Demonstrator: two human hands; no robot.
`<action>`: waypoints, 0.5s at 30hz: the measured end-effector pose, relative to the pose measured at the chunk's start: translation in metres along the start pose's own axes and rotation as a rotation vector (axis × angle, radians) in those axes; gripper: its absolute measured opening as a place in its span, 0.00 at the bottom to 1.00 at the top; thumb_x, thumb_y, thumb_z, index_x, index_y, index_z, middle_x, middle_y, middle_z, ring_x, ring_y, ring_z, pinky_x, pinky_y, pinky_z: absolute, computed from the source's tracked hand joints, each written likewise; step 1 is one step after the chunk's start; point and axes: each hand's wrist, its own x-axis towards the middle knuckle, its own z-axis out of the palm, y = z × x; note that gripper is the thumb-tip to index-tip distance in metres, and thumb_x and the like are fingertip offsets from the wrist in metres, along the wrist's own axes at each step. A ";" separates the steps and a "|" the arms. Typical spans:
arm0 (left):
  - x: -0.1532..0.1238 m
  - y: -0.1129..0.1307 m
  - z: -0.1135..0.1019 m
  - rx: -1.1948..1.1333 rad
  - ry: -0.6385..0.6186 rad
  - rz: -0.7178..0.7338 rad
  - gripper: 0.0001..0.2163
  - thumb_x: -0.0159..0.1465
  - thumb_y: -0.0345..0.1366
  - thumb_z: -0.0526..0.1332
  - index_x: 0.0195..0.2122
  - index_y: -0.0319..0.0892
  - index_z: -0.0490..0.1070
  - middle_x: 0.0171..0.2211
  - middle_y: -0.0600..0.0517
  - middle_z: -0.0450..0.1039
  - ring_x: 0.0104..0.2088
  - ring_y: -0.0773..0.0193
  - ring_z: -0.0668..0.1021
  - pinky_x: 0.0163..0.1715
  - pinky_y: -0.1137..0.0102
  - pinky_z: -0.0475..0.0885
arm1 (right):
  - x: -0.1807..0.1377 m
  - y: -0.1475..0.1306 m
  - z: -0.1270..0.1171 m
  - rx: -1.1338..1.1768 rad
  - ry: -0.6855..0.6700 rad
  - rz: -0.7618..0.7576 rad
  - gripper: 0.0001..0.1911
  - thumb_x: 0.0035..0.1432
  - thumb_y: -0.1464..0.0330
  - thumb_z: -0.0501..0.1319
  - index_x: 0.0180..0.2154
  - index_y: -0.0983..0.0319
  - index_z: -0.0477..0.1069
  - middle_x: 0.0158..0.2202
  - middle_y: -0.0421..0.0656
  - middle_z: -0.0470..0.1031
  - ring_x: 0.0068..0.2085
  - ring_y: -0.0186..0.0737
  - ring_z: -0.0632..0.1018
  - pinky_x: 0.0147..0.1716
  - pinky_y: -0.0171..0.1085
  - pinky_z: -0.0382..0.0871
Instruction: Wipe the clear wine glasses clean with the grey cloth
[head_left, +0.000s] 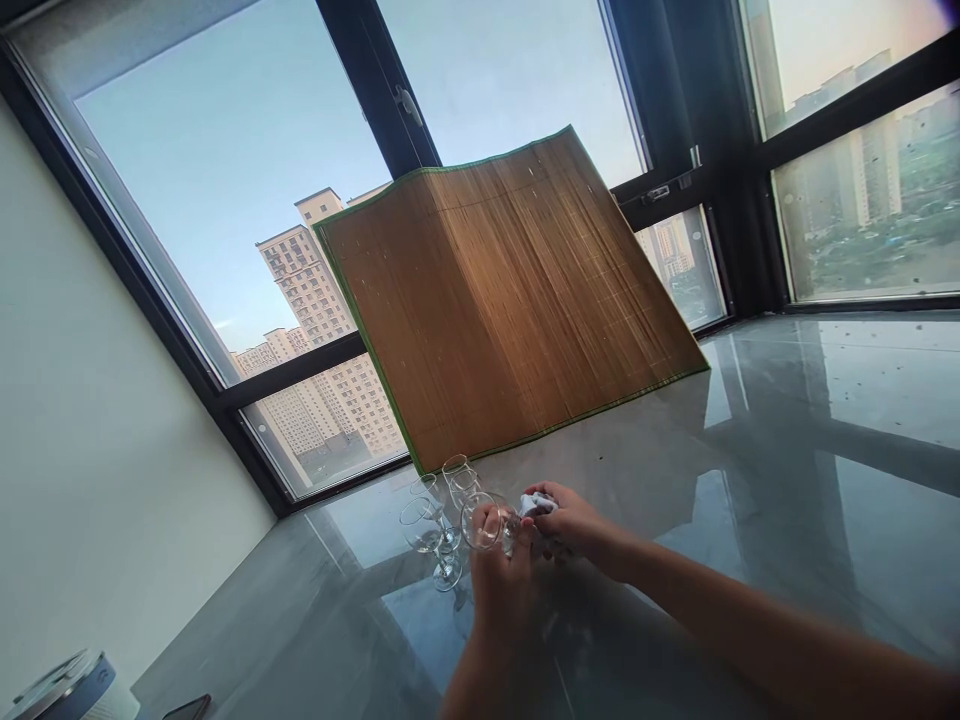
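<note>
Lidded container (91,690); standing glasses (424,530) beside hands (576,522); mat (510,300) partly covering window (225,160).

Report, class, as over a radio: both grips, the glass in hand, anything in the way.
Left grip on stemmed glass. Right grip holding pale cloth beside it. Glass held tilted. Standing glasses close on the left, possibly in the way.

A brown mat (502,300) stands before a dark window frame (367,60). Left of the mat: pale wall (97,420). Behind the mat: high-rise buildings (309,270) under blue sky (240,150). Below the mat: glossy grey surface (315,640) reflecting daylight.
</note>
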 end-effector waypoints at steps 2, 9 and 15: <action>0.000 0.001 0.000 -0.025 -0.014 -0.038 0.09 0.62 0.44 0.64 0.30 0.45 0.74 0.32 0.48 0.73 0.34 0.55 0.75 0.37 0.63 0.69 | -0.001 -0.002 0.000 -0.003 0.020 -0.007 0.26 0.41 0.65 0.63 0.46 0.59 0.62 0.29 0.38 0.74 0.21 0.36 0.74 0.17 0.32 0.61; 0.002 0.002 -0.002 0.016 -0.016 -0.052 0.11 0.62 0.44 0.62 0.28 0.43 0.73 0.26 0.50 0.75 0.27 0.60 0.74 0.30 0.67 0.68 | 0.000 -0.004 -0.001 0.008 0.155 -0.079 0.27 0.41 0.67 0.61 0.47 0.60 0.62 0.27 0.36 0.71 0.22 0.34 0.71 0.16 0.32 0.60; 0.006 -0.005 -0.004 0.112 0.013 -0.053 0.14 0.64 0.46 0.59 0.27 0.42 0.72 0.25 0.51 0.73 0.28 0.60 0.74 0.31 0.69 0.67 | 0.001 -0.015 -0.013 -0.077 0.342 -0.367 0.27 0.40 0.70 0.58 0.47 0.63 0.67 0.29 0.38 0.70 0.26 0.34 0.68 0.21 0.32 0.60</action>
